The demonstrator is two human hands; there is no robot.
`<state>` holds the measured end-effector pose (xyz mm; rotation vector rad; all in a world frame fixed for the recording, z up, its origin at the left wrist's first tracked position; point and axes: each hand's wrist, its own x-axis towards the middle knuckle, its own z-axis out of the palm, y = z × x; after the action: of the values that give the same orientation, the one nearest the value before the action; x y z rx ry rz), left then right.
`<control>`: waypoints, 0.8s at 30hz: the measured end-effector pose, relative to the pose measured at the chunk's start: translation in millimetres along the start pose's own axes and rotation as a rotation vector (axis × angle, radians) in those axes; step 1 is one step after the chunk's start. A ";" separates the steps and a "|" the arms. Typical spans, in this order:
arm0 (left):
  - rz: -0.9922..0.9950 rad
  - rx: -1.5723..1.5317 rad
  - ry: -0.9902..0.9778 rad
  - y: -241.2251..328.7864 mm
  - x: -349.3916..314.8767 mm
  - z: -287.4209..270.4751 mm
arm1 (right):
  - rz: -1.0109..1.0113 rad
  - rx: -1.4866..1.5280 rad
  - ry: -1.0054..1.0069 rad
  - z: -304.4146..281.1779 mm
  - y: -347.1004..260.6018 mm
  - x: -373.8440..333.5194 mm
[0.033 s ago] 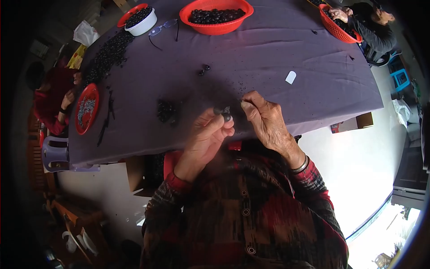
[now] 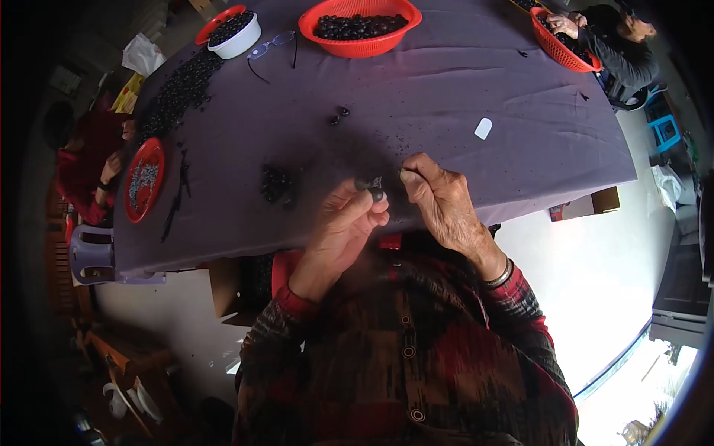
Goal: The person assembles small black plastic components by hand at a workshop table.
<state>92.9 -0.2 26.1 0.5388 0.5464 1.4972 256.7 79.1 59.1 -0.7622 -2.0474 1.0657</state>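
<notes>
My left hand (image 2: pixel 343 227) is closed near the table's front edge, its thumb and fingers pinching shiny round black beads (image 2: pixel 377 195). A small greyish bit shows beside them. To its right, my right hand (image 2: pixel 448 207) is raised with thumb and forefinger pressed together. Whatever lies in that pinch is too small to make out. The two hands are apart. Left of my left hand, a dark pile of beads (image 2: pixel 277 183) rests on the purple cloth (image 2: pixel 416 97). A few loose beads (image 2: pixel 335 120) sit farther back.
A red basket (image 2: pixel 359 49) of black beads stands at the back, with glasses (image 2: pixel 271 46) and a white bowl (image 2: pixel 236 47) left of it. A red plate (image 2: pixel 134 212) holds pale bits. Co-workers sit at left and right, one with hands in another red basket (image 2: pixel 565 56).
</notes>
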 end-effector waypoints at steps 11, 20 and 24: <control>-0.016 -0.017 0.040 -2.4 0.9 0.5 | -0.296 0.024 0.061 12.8 -4.1 -1.2; -0.115 -0.189 0.226 -10.8 -3.5 3.7 | -0.385 -0.251 0.218 41.8 12.0 -7.9; -0.103 -0.196 0.328 -11.3 -4.8 2.2 | -0.412 -0.319 0.251 48.5 17.6 -7.4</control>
<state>103.0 -5.1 20.6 0.1094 0.6615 1.5288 225.7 60.6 21.4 -0.5569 -2.0556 0.3992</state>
